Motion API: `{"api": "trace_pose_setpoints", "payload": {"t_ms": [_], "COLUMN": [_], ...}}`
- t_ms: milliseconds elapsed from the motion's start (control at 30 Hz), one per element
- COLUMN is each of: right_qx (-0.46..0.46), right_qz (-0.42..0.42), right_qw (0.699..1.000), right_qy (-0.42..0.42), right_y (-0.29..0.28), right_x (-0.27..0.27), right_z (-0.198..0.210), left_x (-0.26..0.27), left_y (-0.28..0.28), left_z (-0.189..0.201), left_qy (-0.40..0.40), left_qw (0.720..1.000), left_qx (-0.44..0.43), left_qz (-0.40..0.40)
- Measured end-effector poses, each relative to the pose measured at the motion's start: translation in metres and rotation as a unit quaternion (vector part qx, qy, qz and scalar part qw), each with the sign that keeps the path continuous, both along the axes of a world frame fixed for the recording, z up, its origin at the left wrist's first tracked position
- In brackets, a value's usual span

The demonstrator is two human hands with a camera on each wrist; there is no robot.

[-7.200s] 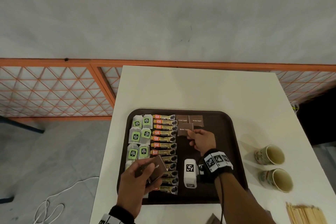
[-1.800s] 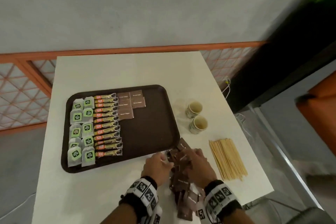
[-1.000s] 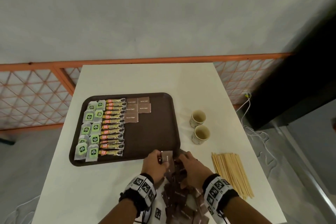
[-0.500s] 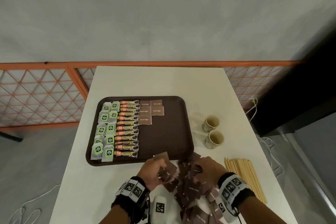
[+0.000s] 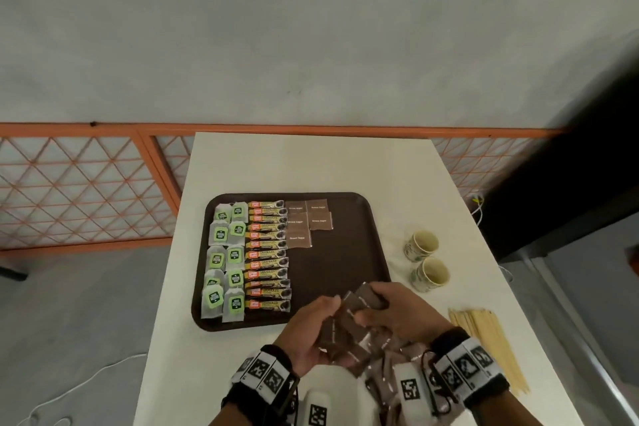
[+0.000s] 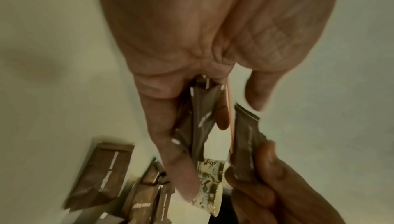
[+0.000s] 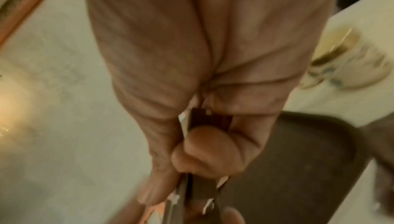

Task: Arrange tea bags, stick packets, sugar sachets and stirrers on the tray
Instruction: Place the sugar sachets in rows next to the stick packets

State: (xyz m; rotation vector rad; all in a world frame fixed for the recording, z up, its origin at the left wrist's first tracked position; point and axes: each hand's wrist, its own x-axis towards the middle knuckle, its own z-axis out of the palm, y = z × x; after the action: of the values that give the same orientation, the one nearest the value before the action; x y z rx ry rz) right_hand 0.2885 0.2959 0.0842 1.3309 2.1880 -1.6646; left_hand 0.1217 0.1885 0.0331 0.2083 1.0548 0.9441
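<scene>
On tray (image 5: 349, 266): tea bags (image 5: 226, 259), stick packets (image 5: 268, 254) laid | sugar sachets (image 5: 359, 303) clutched by left hand (image 5: 307, 328) and right hand (image 5: 401, 313) | stirrers (image 5: 487, 339) left unplaced

Print on the tea bags (image 5: 221, 261) is too small to read; loose sachets (image 5: 387, 377) vanish under both wrists; the stirrers (image 5: 491, 346) are partly behind the right wristband.

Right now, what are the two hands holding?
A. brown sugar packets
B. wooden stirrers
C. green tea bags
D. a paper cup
A: the left hand and the right hand both grip brown sugar packets just in front of the tray, while the stirrers lie untouched on the table.
</scene>
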Motion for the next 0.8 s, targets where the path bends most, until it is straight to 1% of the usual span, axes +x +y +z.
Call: {"api": "trace_pose_setpoints", "payload": {"t_ms": [100,167,200,300,400,467,633,700,733,800], "right_qx": [-0.052,-0.107,-0.114,-0.083,-0.065,-0.054,-0.078,-0.059,-0.028,0.044], "right_qz": [-0.016,-0.054,-0.076,-0.124,-0.142,-0.153,-0.155,-0.134,-0.098,0.042], "right_qw": [0.998,0.989,0.985,0.983,0.980,0.979,0.978,0.983,0.990,0.997], "right_qy": [0.041,0.091,0.106,0.111,0.124,0.123,0.115,0.114,0.101,0.046], "right_y": [-0.011,-0.015,-0.016,-0.020,-0.023,-0.021,-0.009,0.001,0.008,0.019], "right_x": [-0.036,-0.052,-0.058,-0.072,-0.082,-0.084,-0.088,-0.090,-0.092,-0.097], "right_z": [-0.003,-0.005,-0.006,-0.011,-0.015,-0.018,-0.022,-0.020,-0.019,-0.018], "left_x": [-0.024,-0.043,-0.052,-0.071,-0.082,-0.087,-0.093,-0.094,-0.096,-0.098], "left_y": [-0.009,-0.015,-0.018,-0.025,-0.028,-0.028,-0.020,-0.015,-0.012,-0.007], "left_z": [0.001,-0.002,-0.003,-0.001,0.002,0.003,0.003,0.002,0.002,0.003], "left_qy": [0.060,0.082,0.082,0.084,0.079,0.089,0.115,0.135,0.155,0.210], "left_qw": [0.997,0.994,0.994,0.993,0.992,0.990,0.988,0.987,0.985,0.971], "left_qx": [0.033,0.050,0.057,0.071,0.085,0.094,0.087,0.078,0.077,0.093], "left_qz": [0.033,0.049,0.051,0.050,0.054,0.051,0.059,0.048,0.024,-0.067]}}
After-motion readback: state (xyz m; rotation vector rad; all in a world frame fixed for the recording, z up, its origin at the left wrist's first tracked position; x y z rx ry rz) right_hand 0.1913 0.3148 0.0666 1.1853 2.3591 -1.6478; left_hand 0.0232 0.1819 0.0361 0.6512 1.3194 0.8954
